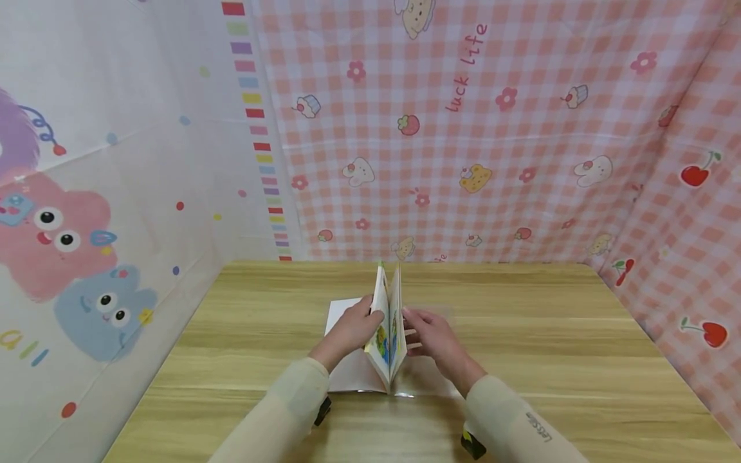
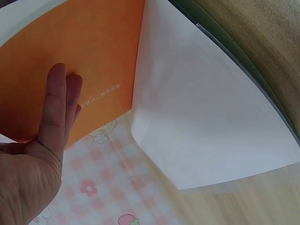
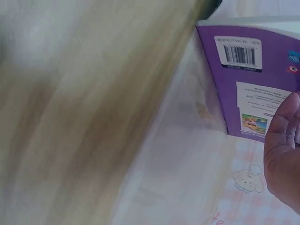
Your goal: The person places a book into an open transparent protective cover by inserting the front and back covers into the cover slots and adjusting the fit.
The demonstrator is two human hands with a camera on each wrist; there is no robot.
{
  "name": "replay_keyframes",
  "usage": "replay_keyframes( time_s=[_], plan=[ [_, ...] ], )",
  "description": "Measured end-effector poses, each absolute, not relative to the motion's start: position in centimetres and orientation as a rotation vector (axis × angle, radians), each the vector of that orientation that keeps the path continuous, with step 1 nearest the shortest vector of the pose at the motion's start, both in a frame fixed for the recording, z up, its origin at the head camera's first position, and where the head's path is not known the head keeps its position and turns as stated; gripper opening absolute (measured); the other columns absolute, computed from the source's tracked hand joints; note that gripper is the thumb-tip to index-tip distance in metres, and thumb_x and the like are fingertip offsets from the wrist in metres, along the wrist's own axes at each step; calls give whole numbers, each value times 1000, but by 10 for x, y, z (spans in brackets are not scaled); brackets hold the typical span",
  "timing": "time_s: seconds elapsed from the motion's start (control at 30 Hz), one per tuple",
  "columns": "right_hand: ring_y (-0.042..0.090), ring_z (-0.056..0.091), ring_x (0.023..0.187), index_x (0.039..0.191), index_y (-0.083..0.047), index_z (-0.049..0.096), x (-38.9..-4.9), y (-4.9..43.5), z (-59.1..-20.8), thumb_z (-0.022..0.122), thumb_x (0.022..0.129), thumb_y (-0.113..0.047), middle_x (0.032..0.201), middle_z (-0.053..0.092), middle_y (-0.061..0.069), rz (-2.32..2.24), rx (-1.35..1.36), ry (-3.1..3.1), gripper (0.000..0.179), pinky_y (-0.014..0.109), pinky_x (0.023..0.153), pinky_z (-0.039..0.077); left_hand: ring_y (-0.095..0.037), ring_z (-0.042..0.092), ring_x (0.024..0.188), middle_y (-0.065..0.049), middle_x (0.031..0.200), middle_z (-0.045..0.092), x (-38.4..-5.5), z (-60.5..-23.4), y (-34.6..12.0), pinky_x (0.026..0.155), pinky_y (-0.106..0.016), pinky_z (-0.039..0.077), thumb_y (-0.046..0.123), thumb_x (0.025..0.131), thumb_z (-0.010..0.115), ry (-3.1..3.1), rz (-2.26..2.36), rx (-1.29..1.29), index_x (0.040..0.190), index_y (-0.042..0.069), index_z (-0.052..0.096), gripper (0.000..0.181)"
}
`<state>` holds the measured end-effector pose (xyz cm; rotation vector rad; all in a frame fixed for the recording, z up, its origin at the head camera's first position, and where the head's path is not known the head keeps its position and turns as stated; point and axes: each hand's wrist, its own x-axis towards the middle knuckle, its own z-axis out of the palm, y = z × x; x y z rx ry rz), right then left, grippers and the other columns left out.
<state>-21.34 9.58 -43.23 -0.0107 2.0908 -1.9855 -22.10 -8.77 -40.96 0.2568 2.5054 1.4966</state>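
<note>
A picture book (image 1: 380, 341) stands on its spine, its two halves parted in a narrow V with coloured pictures inside. My left hand (image 1: 353, 326) holds the left half, the thumb over the near edge and straight fingers flat on an orange page (image 2: 108, 56). A white leaf (image 2: 201, 103) spreads out beside that page, lying to the left on the table. Against the other half, my right hand (image 1: 437, 337) has its relaxed fingers at the purple back cover (image 3: 225, 84), which bears a barcode. Clear plastic film (image 1: 428, 379) lies under the book on the right.
The wood-grain table (image 1: 521, 334) runs back to a pink checked cloth (image 1: 440, 148). White cloth with cartoon figures (image 1: 75, 238) hangs at the left, cherry-printed cloth (image 1: 695, 257) at the right. Small black devices (image 1: 473, 444) sit under the wrists.
</note>
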Motion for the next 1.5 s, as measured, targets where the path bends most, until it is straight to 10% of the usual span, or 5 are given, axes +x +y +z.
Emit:
replay_keyframes(
  time_s=[0.4,0.73,0.97,1.17,1.5],
  plan=[
    [26,70,83,120,2,66,-214,89,-432,56,100,-41,106,70,16,-1986,-14,2086,48,35,67,58,-25,64,100,-18,130,61,-223,-413,-90,73,-39,56,57,97,51,2580,1419,272,147,7,43,71],
    [22,66,65,149,-12,45,-214,93,-425,49,99,-17,111,68,18,-2031,-30,2335,50,33,58,56,-16,64,72,-11,103,68,-222,-409,-95,60,-31,53,19,100,42,2690,1385,297,135,4,57,41],
    [26,58,119,123,-6,71,-217,104,-419,49,96,-15,129,65,12,-1740,47,2781,36,41,97,46,-17,68,74,-16,108,69,-221,-406,-99,60,-31,56,14,100,39,2636,1427,224,143,2,49,46],
    [33,57,120,121,0,70,-219,115,-425,54,94,-8,125,66,18,-1659,110,2799,32,48,100,46,-22,67,74,-22,112,66,-222,-414,-108,56,-34,55,3,94,37,2646,1479,209,152,4,34,58],
    [31,60,105,118,1,71,-217,118,-430,54,90,-3,118,68,19,-1696,185,2768,33,40,88,48,-39,53,122,-22,142,50,-224,-432,-135,104,-54,40,-2,89,39,2648,1439,-12,156,4,27,68]
  ],
)
